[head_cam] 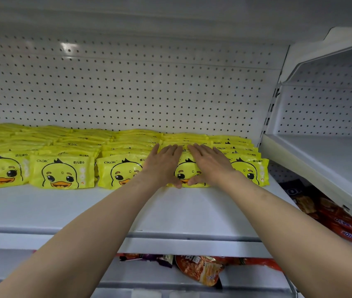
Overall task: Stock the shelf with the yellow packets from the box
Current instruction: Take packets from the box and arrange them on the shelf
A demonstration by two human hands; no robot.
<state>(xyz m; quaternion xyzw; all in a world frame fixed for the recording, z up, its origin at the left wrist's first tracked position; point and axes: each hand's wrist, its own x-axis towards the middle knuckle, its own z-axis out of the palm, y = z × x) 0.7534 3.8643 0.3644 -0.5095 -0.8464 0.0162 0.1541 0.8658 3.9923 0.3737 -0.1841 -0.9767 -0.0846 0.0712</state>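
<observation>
The yellow packets lined up along the shelf carry the brand "CKAK" at the upper left of each front face, above the printed duck. I read it plainly on the second packet from the left and on the third packet. To the right of the brand on these fronts stand the characters "婴儿湿巾". The same "CKAK" shows, smaller, on the packets stacked behind at the right end. On the red wrappers lying lower right there is a blue label with print too blurred for me to read. The orange bag below the shelf bears large characters I cannot make out.
</observation>
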